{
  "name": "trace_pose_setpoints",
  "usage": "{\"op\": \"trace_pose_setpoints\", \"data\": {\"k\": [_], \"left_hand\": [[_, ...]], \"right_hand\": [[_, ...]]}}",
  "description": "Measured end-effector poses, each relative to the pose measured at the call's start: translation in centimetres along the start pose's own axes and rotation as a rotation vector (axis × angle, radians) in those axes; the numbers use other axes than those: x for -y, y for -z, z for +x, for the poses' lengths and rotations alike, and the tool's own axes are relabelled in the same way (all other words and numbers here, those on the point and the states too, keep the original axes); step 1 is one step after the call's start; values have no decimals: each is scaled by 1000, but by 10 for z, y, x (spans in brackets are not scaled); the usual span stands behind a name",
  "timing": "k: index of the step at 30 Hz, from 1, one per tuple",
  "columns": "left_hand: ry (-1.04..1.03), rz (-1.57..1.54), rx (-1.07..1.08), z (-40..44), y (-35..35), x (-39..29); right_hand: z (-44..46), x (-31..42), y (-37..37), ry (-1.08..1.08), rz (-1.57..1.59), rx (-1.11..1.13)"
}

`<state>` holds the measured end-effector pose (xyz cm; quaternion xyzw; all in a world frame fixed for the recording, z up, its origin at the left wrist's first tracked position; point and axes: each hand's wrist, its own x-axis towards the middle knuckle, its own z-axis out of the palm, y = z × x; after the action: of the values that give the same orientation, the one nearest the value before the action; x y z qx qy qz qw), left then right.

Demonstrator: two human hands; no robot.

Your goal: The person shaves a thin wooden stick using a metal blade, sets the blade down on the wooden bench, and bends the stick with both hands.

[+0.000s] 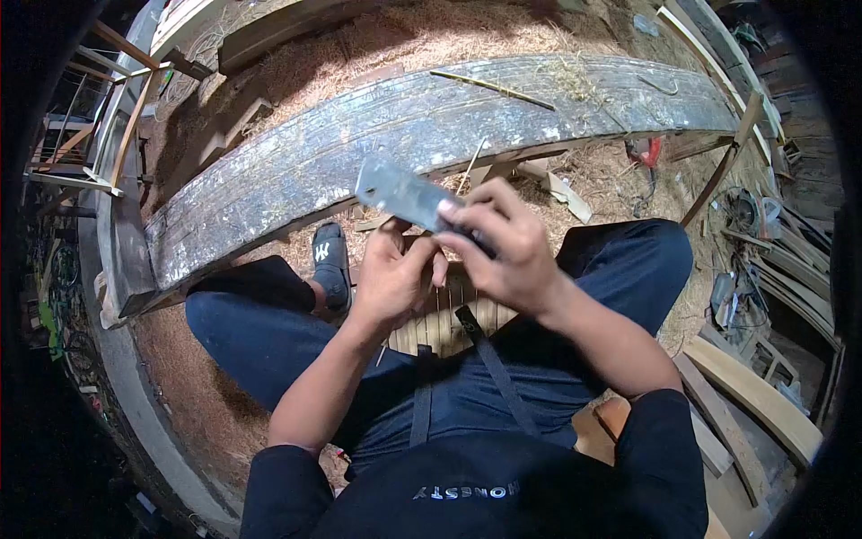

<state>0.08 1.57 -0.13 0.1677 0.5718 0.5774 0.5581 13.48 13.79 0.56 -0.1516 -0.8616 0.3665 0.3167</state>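
My right hand (514,250) is wrapped round a cleaver (401,192). Its wide grey blade points up and to the left, with a small hole near the far corner. Close beside it, my left hand (388,277) is closed with the fingers curled; what they pinch, if anything, is hidden. Below both hands, between my legs, lies a row of pale wooden slats (440,316). The blade hangs over the near edge of a long, worn, paint-stained bench (314,153).
On the bench are a thin stick (492,90) and a heap of shavings (570,76). A red tool (645,151) sits beneath its right part. Curved boards (763,400) are stacked at the right. Sawdust (193,377) covers the floor; a wooden frame (121,117) stands at the left.
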Motion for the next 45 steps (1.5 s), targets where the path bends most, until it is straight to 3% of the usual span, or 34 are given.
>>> {"op": "trace_pose_setpoints", "data": {"k": [4, 9, 11, 12, 15, 19, 21, 25, 29, 35, 38, 43, 45], "left_hand": [[3, 14, -9, -1, 5, -2], [3, -29, -17, -5, -1, -5], [-24, -9, 7, -5, 4, 2], [5, 10, 8, -8, 2, -7], [28, 12, 23, -9, 0, -11], [-20, -14, 15, -2, 7, 6], [-56, -63, 30, -2, 6, 8], [-52, -26, 25, 1, 6, 11], [-43, -24, 22, 1, 6, 9], [16, -22, -9, -1, 1, 0], [-18, 23, 28, -1, 2, -3], [-79, -29, 14, 3, 4, 11], [-48, -13, 31, -1, 5, 11]], "right_hand": [[11, -12, 5, -55, -27, -67], [4, 0, -1, -7, 37, 27], [12, -13, 2, 0, -37, -58], [16, -15, 10, -84, -81, -54], [13, -13, 6, 21, -62, -31], [13, -12, 3, -10, -39, -66], [19, -15, 11, -123, -46, -58], [3, 1, -2, 15, 57, 27], [18, -12, 10, -100, -41, -46], [9, 1, 1, -11, 51, 43], [18, -13, 12, -128, -29, -33], [9, -1, 4, -42, 75, 24], [15, -12, 11, -52, -97, -52]]}}
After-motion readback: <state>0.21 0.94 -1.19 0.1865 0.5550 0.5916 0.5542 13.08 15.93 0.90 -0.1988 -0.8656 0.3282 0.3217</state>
